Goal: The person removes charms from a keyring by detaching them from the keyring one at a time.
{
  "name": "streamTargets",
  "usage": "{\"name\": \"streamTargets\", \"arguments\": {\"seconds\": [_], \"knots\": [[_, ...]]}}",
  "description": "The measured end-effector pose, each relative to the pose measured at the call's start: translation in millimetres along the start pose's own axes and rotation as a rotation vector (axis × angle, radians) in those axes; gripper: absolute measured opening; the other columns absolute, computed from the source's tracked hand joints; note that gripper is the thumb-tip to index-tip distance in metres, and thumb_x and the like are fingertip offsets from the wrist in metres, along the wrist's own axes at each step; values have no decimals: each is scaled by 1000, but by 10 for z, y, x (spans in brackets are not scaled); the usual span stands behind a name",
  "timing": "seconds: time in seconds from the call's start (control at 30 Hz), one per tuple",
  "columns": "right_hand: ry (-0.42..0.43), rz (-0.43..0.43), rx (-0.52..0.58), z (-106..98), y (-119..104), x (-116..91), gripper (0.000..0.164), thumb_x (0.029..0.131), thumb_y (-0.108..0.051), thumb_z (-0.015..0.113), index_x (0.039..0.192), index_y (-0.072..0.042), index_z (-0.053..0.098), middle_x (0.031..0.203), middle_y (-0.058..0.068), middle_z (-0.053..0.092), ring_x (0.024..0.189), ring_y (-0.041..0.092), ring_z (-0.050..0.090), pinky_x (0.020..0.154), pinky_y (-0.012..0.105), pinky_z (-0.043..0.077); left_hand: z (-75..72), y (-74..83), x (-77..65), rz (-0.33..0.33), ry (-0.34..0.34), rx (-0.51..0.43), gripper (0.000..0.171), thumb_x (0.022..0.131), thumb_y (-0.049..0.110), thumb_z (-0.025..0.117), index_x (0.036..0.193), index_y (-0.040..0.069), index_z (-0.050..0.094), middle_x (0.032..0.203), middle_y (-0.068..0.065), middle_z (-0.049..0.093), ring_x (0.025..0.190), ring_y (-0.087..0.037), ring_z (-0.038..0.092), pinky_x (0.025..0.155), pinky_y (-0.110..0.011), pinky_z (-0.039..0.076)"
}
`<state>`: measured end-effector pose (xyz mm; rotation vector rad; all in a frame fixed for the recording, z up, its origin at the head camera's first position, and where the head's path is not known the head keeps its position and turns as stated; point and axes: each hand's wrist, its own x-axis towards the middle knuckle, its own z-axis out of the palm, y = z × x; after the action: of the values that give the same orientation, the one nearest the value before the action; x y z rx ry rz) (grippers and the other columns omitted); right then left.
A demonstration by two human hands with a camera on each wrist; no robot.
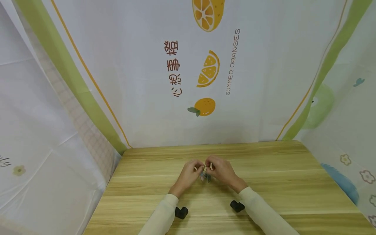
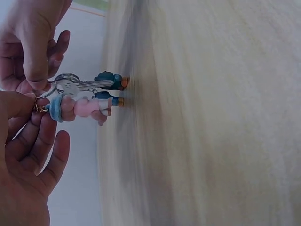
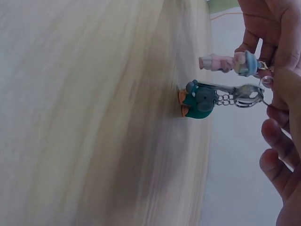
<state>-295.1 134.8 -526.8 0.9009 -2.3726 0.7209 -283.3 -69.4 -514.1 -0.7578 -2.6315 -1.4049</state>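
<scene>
Keychain point(image 1: 208, 178), in the head view, is pinched by left hand point(image 1: 188, 173) and right hand point(image 1: 222, 170) over the table point(image 1: 270, 182), short of its far edge. The left wrist view shows a pink figurine point(image 2: 85, 107) beside a key point(image 2: 93, 85); the right wrist view, a green figurine point(image 3: 200, 113) on a chain point(image 3: 225, 97).

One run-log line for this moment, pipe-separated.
left hand: pinches gold clasp of pink figurine | right hand: pinches key rings | same bunch: key, green figurine

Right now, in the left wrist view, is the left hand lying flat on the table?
No, the left hand is off the table, pinching the gold clasp of the pink figurine.
</scene>
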Motion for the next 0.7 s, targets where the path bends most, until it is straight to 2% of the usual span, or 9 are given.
{"name": "streamTargets", "arguments": {"seconds": [0.17,0.33,0.5,0.6,0.7], "knots": [[3,-82,-17,21,27,-9,11,88,-6,73,90,-15,68,89,-6,64,67,11,60,57,16,42,-6,13,-1,-13,-18,5,16,110,17,61,111,8,75,101,-2,73,91,-9,64,78,-23,55],[50,-105,-14,53,39,-31,6,98,-12,69,94,-15,68,90,-5,64,65,10,58,56,16,42,-21,11,9,-17,-4,2,16,110,16,62,112,8,75,102,-3,73,93,-11,65,78,-23,56],[62,23,23,52,-21,-44,8,98,-10,74,98,-16,68,88,-4,67,65,4,56,56,17,45,-33,7,17,-11,30,-32,17,109,15,61,115,7,74,103,-6,75,95,-16,69,81,-24,58],[34,137,80,30,-77,-54,12,96,-9,76,96,-18,68,86,-7,65,64,-1,50,56,18,43,-31,13,13,-2,40,-42,17,110,15,61,117,6,74,103,-6,75,95,-17,69,81,-24,58],[3,196,125,15,-115,-60,7,99,-14,74,97,-18,69,86,-7,65,63,-4,46,56,19,42,-29,26,13,-4,44,-51,18,110,14,60,119,5,73,104,-7,75,95,-16,69,81,-25,58]]}}
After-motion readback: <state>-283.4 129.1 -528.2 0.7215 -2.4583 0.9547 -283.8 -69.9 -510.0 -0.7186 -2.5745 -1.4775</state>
